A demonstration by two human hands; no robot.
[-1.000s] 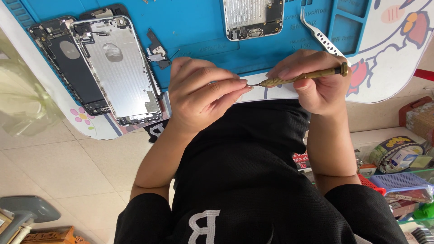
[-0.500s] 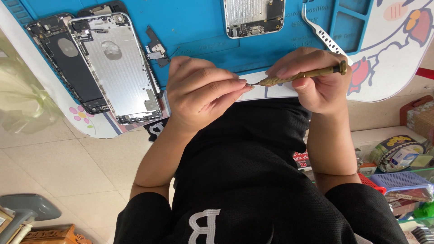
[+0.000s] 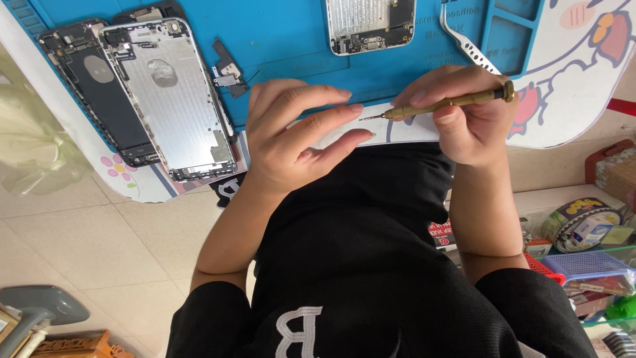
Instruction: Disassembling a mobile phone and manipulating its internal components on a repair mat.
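Right hand [image 3: 467, 126] fingers [image 3: 424, 96] pinch a brass screwdriver [image 3: 444, 104]; left hand [image 3: 291, 136] fingers extended.

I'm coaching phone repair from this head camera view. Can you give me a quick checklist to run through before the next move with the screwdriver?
1. Screwdriver gripped firmly in right hand: ok.
2. Tip pointed at left hand fingertips, close: ok.
3. Anything on the tip, or pinched in the left fingers: cannot tell, too small.
4. Silver phone housing lying flat on blue mat: ok.
5. Small loose bracket part lying on mat: ok.
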